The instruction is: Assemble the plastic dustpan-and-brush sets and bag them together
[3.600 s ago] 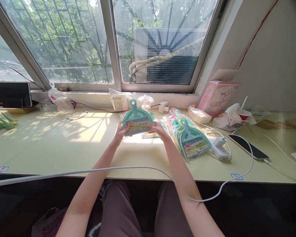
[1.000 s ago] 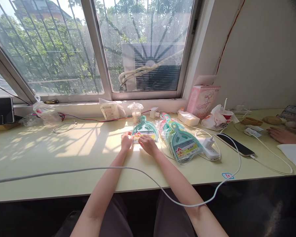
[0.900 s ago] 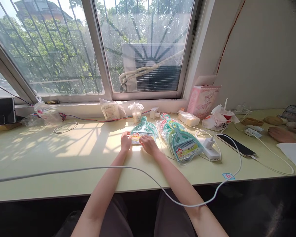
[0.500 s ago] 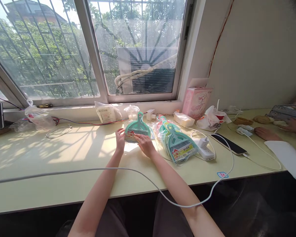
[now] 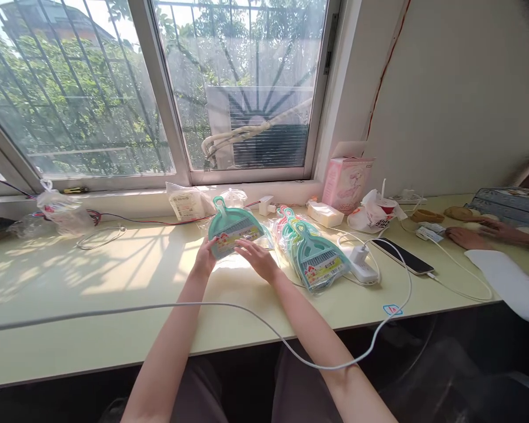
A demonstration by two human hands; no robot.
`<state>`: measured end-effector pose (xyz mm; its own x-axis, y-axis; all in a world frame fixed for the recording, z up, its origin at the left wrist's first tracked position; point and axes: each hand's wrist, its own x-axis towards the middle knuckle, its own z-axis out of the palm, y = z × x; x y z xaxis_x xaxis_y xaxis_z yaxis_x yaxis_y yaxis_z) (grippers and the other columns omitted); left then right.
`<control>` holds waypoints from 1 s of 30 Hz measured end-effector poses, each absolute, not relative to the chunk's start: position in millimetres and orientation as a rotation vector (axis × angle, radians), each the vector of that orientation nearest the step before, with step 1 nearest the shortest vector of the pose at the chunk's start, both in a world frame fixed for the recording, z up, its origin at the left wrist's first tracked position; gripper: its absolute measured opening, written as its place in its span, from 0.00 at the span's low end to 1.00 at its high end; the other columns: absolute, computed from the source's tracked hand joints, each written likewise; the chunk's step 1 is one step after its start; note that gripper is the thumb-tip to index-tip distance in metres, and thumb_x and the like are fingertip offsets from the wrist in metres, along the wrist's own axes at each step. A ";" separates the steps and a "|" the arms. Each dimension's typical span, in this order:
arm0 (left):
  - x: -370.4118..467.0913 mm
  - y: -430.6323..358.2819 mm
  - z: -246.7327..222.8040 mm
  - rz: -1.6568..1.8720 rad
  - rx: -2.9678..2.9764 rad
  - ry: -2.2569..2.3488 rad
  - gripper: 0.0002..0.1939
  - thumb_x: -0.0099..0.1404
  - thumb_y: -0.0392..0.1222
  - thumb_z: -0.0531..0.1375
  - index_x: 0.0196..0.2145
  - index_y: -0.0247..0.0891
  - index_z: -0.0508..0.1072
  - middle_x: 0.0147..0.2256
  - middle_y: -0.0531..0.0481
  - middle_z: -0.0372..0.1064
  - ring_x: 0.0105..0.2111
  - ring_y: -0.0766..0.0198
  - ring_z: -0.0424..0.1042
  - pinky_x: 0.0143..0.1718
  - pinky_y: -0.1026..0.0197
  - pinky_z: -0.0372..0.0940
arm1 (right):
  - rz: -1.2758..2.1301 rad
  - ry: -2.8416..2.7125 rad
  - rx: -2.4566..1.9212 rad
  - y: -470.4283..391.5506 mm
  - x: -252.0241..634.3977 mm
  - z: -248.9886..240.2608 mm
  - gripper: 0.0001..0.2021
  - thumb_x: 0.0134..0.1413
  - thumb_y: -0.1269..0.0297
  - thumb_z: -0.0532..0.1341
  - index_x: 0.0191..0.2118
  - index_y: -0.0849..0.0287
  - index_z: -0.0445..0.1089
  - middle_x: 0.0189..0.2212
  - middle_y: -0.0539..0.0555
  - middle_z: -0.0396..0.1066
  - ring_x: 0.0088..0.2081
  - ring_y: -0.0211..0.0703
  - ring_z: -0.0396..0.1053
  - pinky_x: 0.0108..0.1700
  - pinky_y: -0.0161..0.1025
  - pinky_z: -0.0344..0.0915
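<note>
A green dustpan and brush set [image 5: 234, 221] in clear wrap, with a printed label, is tilted up over the table, its handle pointing up and left. My left hand [image 5: 204, 257] grips its lower left edge, thumb in front. Across its lower right front lie the stretched, slightly spread fingers of my right hand [image 5: 258, 257]; the thumb is hidden. Just right of it, a pile of similar wrapped dustpan sets [image 5: 320, 258] lies overlapping, a green one on top and pink and yellow-green handles behind.
A white cable [image 5: 229, 304] loops across my forearms. To the right are a power strip [image 5: 365, 271], a phone [image 5: 403, 257] and another person's hands [image 5: 467, 238]. A pink box [image 5: 347, 182], a white block [image 5: 325, 214] and plastic bags [image 5: 64, 208] line the window side.
The held dustpan set has tilted, its handle swinging left, and its label now shows more fully. My right fingers have spread over its front. The view has shifted slightly.
</note>
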<state>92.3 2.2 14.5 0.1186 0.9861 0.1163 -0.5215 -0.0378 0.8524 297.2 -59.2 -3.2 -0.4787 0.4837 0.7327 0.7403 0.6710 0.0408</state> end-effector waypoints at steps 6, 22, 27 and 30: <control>87.9 6.6 9.6 1.555 0.752 0.604 0.23 0.60 0.37 0.65 0.53 0.40 0.70 0.51 0.41 0.74 0.55 0.47 0.72 0.54 0.44 0.68 | -0.150 -2.015 -1.011 -54.1 292.2 -7.1 0.11 0.66 0.70 0.56 0.41 0.59 0.77 0.43 0.60 0.77 0.49 0.49 0.72 0.52 0.49 0.71; 103.0 -10.6 14.9 1.238 1.045 0.594 0.29 0.63 0.49 0.63 0.60 0.38 0.70 0.51 0.42 0.75 0.57 0.44 0.70 0.58 0.44 0.65 | 1.039 -0.728 -0.966 -54.3 278.4 -0.1 0.12 0.46 0.61 0.70 0.37 0.58 0.72 0.34 0.52 0.79 0.36 0.42 0.78 0.43 0.40 0.76; 100.7 -3.8 14.6 1.317 1.049 0.816 0.28 0.67 0.61 0.57 0.54 0.37 0.74 0.49 0.39 0.76 0.53 0.46 0.73 0.53 0.48 0.68 | 1.064 -0.674 -0.987 -56.8 281.2 7.2 0.14 0.42 0.64 0.74 0.34 0.60 0.72 0.29 0.52 0.78 0.31 0.42 0.78 0.37 0.38 0.78; 89.7 4.7 13.1 1.407 0.979 0.916 0.28 0.69 0.60 0.54 0.57 0.39 0.73 0.45 0.39 0.78 0.49 0.49 0.75 0.51 0.49 0.67 | 1.046 -0.723 -0.988 -56.1 279.6 6.9 0.16 0.37 0.62 0.76 0.32 0.61 0.73 0.28 0.53 0.78 0.30 0.43 0.78 0.33 0.38 0.78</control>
<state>89.7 4.7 13.1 -0.0184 0.9981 0.0585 -0.3507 -0.0612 0.9345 279.6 -56.1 6.9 0.3517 0.9355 0.0348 -0.3628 0.1705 -0.9162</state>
